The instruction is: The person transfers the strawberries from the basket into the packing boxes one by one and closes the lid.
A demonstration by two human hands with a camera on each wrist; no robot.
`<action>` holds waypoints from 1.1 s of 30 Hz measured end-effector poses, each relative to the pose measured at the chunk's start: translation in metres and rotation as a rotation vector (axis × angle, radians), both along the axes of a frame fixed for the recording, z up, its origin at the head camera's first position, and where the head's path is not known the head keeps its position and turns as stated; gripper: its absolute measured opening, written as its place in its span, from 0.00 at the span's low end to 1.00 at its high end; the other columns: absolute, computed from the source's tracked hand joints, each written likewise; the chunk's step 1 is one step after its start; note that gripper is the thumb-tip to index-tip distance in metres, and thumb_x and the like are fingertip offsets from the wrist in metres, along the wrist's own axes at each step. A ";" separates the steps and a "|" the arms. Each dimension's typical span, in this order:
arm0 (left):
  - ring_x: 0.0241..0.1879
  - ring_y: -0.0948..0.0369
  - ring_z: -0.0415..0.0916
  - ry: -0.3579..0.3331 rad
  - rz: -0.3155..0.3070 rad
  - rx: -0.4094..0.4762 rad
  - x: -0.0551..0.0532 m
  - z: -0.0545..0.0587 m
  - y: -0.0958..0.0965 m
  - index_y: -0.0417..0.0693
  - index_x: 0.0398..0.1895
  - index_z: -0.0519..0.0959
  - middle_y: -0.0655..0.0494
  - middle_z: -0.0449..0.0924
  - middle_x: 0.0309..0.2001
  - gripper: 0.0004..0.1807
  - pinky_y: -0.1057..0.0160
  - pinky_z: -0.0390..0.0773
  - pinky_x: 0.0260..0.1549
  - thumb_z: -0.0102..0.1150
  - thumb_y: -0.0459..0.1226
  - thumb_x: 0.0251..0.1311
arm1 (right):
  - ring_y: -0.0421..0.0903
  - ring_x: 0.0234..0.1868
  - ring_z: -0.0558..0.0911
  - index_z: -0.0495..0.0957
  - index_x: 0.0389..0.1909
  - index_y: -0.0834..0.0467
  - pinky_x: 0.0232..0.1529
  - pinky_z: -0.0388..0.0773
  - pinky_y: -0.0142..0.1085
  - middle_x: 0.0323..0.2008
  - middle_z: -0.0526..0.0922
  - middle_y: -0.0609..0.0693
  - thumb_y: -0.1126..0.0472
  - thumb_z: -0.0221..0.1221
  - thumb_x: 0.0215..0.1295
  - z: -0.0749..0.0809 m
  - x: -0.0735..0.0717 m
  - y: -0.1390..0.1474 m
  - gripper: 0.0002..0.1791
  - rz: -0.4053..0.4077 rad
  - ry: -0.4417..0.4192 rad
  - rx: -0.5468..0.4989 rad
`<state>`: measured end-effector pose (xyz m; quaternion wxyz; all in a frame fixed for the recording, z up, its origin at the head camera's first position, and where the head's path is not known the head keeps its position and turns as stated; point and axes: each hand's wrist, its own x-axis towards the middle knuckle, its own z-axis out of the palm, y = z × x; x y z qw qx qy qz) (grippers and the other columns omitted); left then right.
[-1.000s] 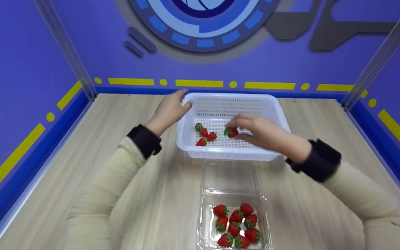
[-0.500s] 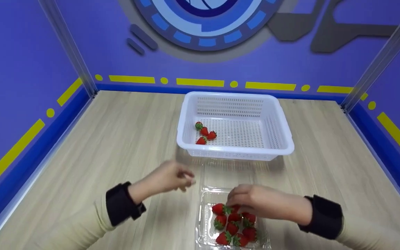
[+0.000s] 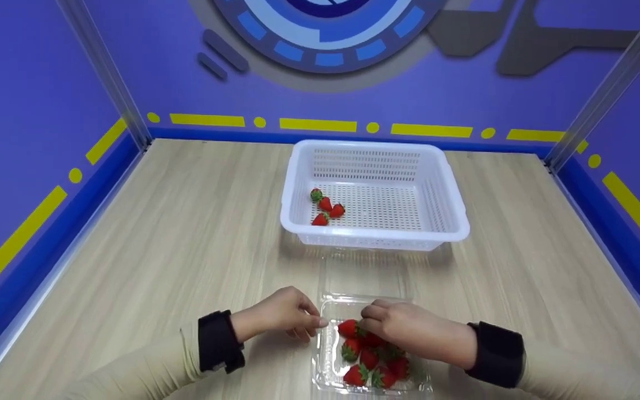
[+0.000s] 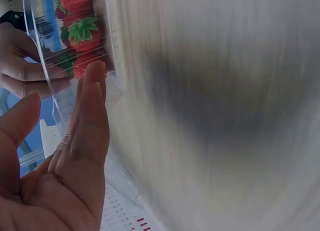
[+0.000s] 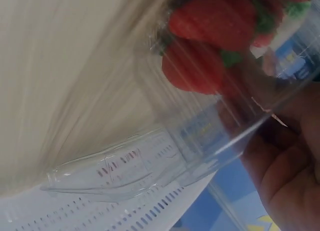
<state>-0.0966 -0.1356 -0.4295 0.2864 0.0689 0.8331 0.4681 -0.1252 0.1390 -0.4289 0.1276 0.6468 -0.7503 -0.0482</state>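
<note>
A clear plastic clamshell box (image 3: 325, 383) with several red, green-capped strawberries (image 3: 353, 375) lies at the table's front middle. My right hand (image 3: 417, 332) reaches into it from the right, fingers curled down around a strawberry (image 5: 192, 66) at the box's far side; its palm hides part of the fruit. My left hand (image 3: 284, 315) is at the box's left rim, holding nothing. In the left wrist view its fingers (image 4: 87, 121) extend fairly straight, thumb apart, fingertips overlapping the clear wall.
A white perforated basket (image 3: 375, 238) stands behind the box, with several strawberries (image 3: 325, 204) grouped at its left side. The box's clear lid (image 3: 364, 275) lies folded back toward the basket. Blue-purple panels (image 3: 320, 105) enclose the wooden table (image 3: 198, 222) at back and sides.
My right hand has carried a strawberry from the basket down into the clamshell box. My left hand has left the basket's left rim and come forward to the box's left side.
</note>
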 end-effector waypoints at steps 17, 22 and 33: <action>0.17 0.67 0.81 -0.112 0.096 0.169 0.002 -0.010 0.003 0.43 0.23 0.78 0.32 0.87 0.28 0.12 0.67 0.85 0.23 0.67 0.33 0.64 | 0.37 0.31 0.78 0.85 0.38 0.53 0.28 0.76 0.24 0.32 0.83 0.42 0.67 0.70 0.54 -0.001 0.006 -0.015 0.11 -0.110 0.070 0.107; 0.21 0.59 0.87 -0.107 0.095 0.183 0.004 -0.012 0.004 0.45 0.21 0.76 0.30 0.87 0.30 0.14 0.66 0.85 0.23 0.67 0.32 0.63 | 0.37 0.27 0.76 0.84 0.32 0.50 0.24 0.71 0.24 0.28 0.81 0.41 0.66 0.68 0.54 -0.006 0.009 -0.019 0.07 -0.134 0.121 0.165; 0.28 0.49 0.89 -0.022 0.035 0.102 0.004 -0.011 0.000 0.35 0.35 0.81 0.35 0.88 0.32 0.13 0.64 0.85 0.28 0.62 0.39 0.69 | 0.36 0.28 0.75 0.84 0.34 0.51 0.25 0.72 0.24 0.31 0.81 0.41 0.66 0.69 0.52 -0.005 0.009 -0.019 0.09 -0.120 0.109 0.164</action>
